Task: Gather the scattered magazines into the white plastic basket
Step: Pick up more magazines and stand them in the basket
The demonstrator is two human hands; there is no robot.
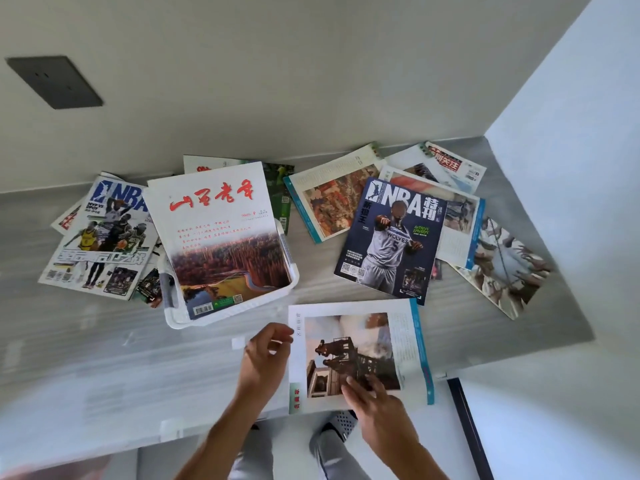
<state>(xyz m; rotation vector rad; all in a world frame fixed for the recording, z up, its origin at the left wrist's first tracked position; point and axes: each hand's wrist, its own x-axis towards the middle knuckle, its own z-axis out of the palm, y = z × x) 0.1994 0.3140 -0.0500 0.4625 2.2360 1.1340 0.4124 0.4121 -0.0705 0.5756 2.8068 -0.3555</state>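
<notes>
Magazines lie scattered over the grey, faintly striped tabletop (104, 341), and only one is in the white plastic basket (180, 322) so far: a white-covered magazine with red brush lettering and an autumn river landscape (221, 237), standing tilted in it with its top leaning toward the wall. My left hand (265, 355) is at the left edge of the nearest one, a white-bordered magazine with a sepia tower photograph and a blue strip down its right side (356, 351), thumb and forefinger curled around that edge in a light pinch. My right hand (377, 407) rests on the lower part of the same cover, fingers spread and pressing flat on the paper, gripping nothing. This magazine lies just in front of the basket, to its right, hanging over the table's near edge. Beyond it is a dark navy NBA magazine showing a player in a Wolves jersey (391, 237), lying on top of other overlapping issues that fan toward the right-hand corner. Left of the basket lies a white NBA magazine with several players (104, 237), also on a small pile. A dark grey socket plate (53, 81) is set in the wall behind.
</notes>
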